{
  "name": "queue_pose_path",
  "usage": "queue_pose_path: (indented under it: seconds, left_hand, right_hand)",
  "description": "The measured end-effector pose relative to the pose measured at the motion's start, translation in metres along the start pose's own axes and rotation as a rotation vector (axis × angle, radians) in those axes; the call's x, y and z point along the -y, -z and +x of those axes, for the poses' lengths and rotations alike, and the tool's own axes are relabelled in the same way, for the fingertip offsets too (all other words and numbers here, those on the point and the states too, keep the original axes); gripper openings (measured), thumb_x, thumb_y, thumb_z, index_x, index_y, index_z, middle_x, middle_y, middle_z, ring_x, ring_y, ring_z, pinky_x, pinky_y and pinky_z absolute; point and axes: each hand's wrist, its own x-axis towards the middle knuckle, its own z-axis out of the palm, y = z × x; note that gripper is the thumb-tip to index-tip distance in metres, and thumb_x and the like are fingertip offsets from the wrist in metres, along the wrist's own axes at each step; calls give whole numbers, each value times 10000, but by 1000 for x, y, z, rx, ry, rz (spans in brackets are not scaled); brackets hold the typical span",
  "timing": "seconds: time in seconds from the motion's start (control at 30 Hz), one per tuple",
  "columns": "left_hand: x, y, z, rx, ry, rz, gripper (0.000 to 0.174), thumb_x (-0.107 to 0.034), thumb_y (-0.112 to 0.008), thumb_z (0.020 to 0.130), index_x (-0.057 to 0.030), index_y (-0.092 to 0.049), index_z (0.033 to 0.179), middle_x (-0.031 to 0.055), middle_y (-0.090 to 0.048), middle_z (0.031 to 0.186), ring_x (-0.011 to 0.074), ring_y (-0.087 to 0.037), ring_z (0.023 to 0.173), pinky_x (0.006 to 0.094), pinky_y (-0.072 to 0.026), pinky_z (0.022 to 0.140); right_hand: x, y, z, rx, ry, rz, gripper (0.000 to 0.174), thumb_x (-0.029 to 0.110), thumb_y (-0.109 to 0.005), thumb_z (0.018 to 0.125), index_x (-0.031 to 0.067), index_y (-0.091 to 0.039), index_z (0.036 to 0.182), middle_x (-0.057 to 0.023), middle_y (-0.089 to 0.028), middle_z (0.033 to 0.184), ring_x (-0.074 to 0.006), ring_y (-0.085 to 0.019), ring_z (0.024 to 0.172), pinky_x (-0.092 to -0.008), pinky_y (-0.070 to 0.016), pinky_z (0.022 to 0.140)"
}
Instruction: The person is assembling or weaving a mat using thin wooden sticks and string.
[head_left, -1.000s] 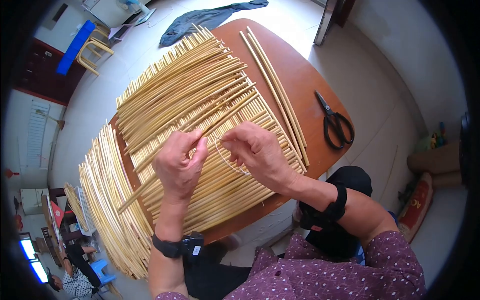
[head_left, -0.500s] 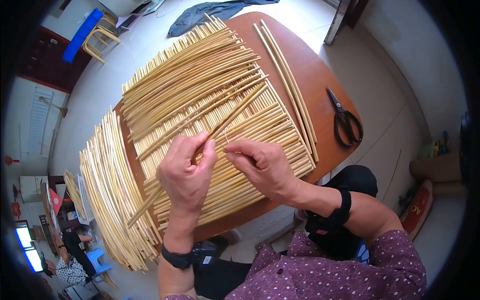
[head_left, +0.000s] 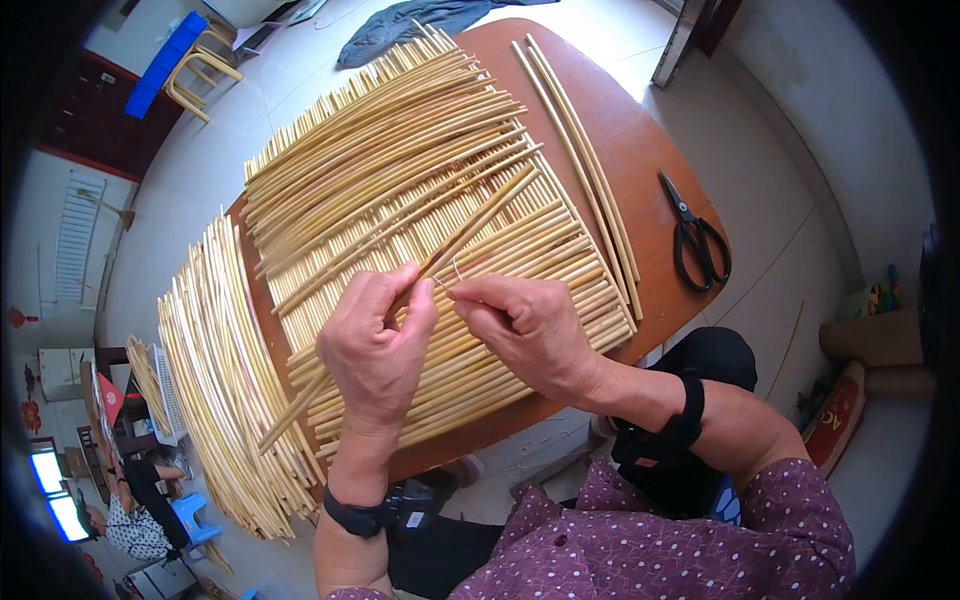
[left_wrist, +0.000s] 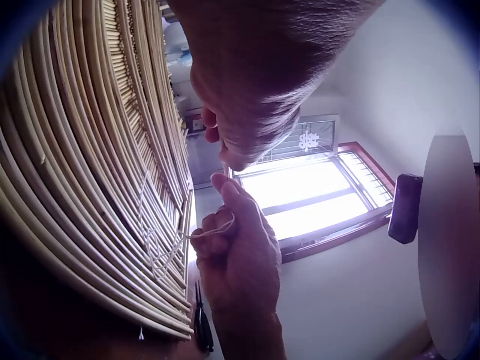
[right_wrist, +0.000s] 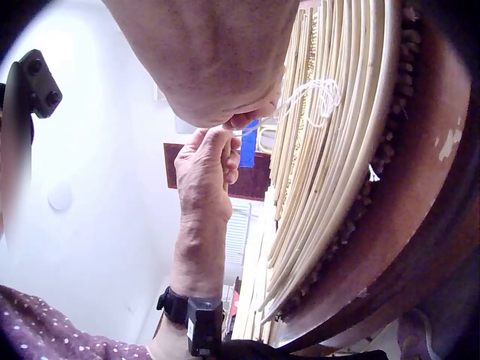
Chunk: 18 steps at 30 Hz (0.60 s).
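My left hand grips a pair of long tan stalks that slant over the mat, thumb and forefinger near their middle. Close beside its thumb tip, my right hand pinches a thin white string. Slack string trails from the right hand over the stalks in the left wrist view; in the right wrist view, a loose bundle of string hangs by that hand. Beneath both hands lies a mat of crossed stalks, its near rows packed side by side.
The mat lies on a brown table. Black-handled scissors and a few loose stalks are on its right part. A pile of pale stalks lies at the left. In the far left background, a person sits.
The head view has shifted slightly. My fingertips have drawn closer together, with less string showing between them. The held stalks now slant more steeply. Both hands keep their hold.
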Motion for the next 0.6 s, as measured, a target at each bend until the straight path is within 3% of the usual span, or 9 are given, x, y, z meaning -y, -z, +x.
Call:
queue_pose_path:
  seconds: [0.03,0.1,0.6]
  left_hand:
    - [-1,0,0,4,22,-2,149,-39,-744,772,-44,-713,917,62,-645,741,134,-634,622,266,-477,552]
    - [0,1,0,7,43,-3,148,-37,-743,771,-42,-714,916,63,-645,740,134,-634,623,265,-477,553]
    - [2,0,-1,2,61,-43,146,-30,-747,773,-33,-712,914,64,-652,743,135,-640,635,267,-490,569]
  right_hand:
    - [0,1,0,0,0,0,93,63,-624,871,15,-660,943,-181,-635,777,-336,-659,720,-375,-514,603]
    - [0,2,0,46,-32,-62,131,77,-671,873,22,-692,989,-130,-704,851,-208,-706,743,-285,-540,633]
    - [-1,0,0,41,-16,-83,129,83,-673,872,25,-685,986,-127,-696,834,-228,-699,721,-297,-536,613]
